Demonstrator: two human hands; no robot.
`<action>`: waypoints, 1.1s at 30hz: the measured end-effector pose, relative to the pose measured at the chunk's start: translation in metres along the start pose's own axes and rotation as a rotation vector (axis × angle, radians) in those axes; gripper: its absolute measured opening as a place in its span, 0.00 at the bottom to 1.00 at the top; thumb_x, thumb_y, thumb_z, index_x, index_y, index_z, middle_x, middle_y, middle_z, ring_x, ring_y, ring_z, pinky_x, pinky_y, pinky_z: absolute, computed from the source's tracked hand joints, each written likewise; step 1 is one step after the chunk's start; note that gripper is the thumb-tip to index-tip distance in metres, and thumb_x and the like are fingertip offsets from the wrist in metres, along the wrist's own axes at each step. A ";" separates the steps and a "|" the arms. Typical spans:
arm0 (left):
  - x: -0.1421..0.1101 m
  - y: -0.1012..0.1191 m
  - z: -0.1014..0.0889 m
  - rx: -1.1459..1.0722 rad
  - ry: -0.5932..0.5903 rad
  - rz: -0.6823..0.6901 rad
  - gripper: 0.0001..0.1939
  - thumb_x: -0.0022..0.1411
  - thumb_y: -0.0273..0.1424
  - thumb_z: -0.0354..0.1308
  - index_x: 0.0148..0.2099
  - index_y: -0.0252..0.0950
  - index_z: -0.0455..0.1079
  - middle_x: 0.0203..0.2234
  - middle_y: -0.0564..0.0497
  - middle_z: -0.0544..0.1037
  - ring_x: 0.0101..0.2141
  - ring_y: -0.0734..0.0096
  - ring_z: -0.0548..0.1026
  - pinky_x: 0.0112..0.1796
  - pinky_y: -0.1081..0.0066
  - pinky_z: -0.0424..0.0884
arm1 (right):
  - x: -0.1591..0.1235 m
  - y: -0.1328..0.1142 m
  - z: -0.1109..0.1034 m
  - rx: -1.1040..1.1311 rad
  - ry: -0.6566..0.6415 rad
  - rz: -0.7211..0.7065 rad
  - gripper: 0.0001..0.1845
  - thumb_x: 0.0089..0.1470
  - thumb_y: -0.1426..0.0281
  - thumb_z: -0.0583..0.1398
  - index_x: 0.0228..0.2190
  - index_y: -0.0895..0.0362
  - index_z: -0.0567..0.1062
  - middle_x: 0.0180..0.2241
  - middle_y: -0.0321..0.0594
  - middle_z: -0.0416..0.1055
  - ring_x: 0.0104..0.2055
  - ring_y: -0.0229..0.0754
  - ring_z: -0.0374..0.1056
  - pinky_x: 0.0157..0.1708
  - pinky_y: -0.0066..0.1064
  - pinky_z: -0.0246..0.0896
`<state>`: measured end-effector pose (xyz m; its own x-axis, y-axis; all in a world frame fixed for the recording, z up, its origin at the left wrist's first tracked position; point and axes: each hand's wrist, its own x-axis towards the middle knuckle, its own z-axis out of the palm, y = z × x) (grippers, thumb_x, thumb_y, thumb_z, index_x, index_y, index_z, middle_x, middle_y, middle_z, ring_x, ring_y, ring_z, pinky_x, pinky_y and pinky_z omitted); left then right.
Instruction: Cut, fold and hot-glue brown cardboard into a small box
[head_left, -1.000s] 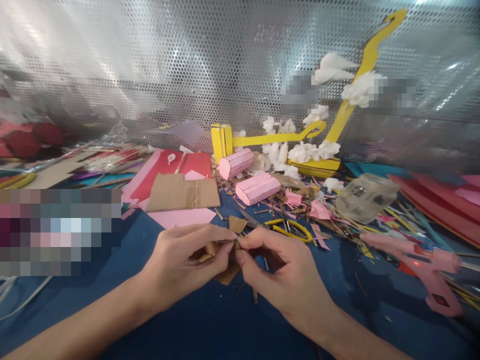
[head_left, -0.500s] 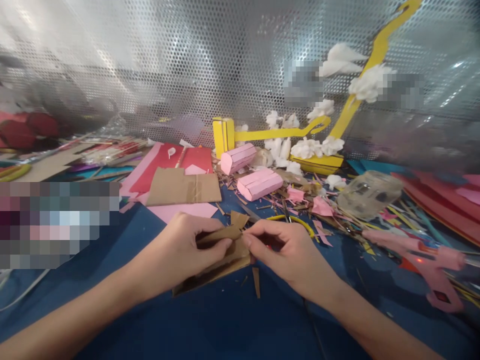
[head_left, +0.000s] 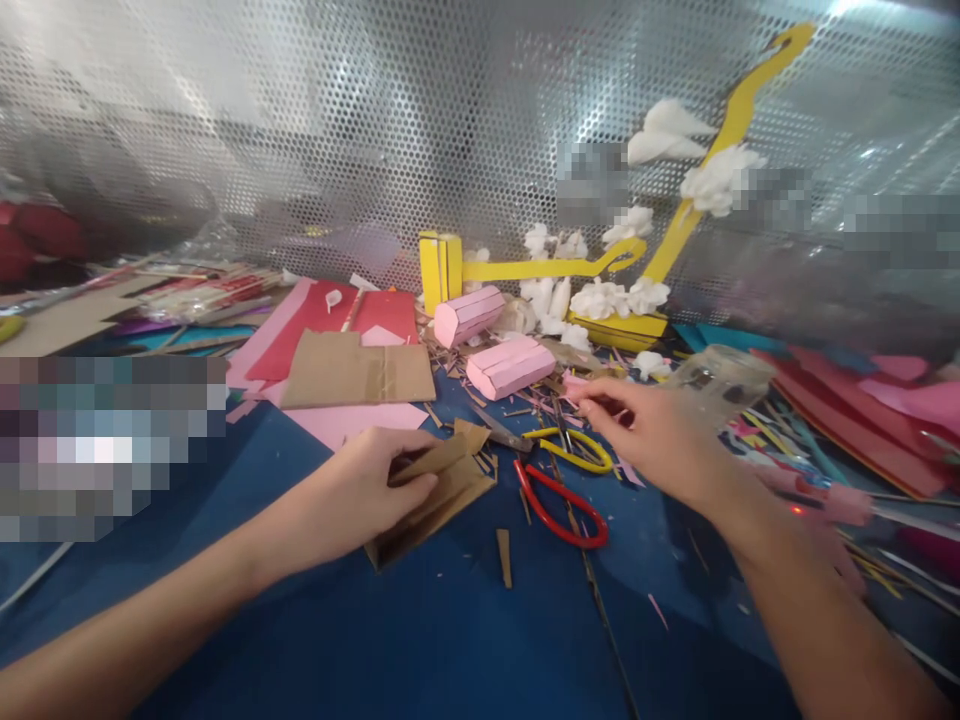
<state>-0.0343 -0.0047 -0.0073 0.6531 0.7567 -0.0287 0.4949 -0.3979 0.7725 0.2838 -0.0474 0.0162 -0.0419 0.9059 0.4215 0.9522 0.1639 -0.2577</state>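
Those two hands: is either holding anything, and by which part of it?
The left hand holds the folded cardboard by its left side. The right hand is at a pink scrap; whether it is gripped cannot be told.

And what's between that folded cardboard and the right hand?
In the head view, scissors with yellow and red handles lie between the folded cardboard and the right hand, with small scraps nearby.

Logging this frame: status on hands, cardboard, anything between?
Left hand holds folded cardboard. Right hand at pink scrap, grip unclear. Scissors lie between hands.
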 end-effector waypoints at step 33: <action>0.014 -0.005 -0.014 0.303 -0.169 0.036 0.06 0.62 0.34 0.60 0.34 0.40 0.76 0.23 0.55 0.76 0.23 0.70 0.71 0.23 0.70 0.57 | -0.032 -0.066 0.026 0.721 -0.209 -0.074 0.07 0.59 0.70 0.65 0.29 0.53 0.74 0.23 0.32 0.73 0.23 0.36 0.70 0.23 0.25 0.64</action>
<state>-0.0359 0.0158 -0.0027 0.7462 0.6531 -0.1290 0.6010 -0.5776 0.5524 0.2149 -0.0770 -0.0031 -0.2231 0.9258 0.3051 0.5135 0.3776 -0.7706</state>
